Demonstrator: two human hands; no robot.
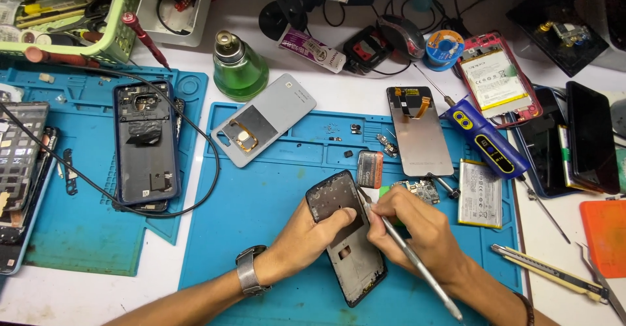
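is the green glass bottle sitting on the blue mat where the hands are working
No, the green glass bottle stands on the white tabletop beyond the blue mat.

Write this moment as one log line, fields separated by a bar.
left hand: holds phone frame | right hand: holds metal tool, tip at frame edge | surface: blue mat
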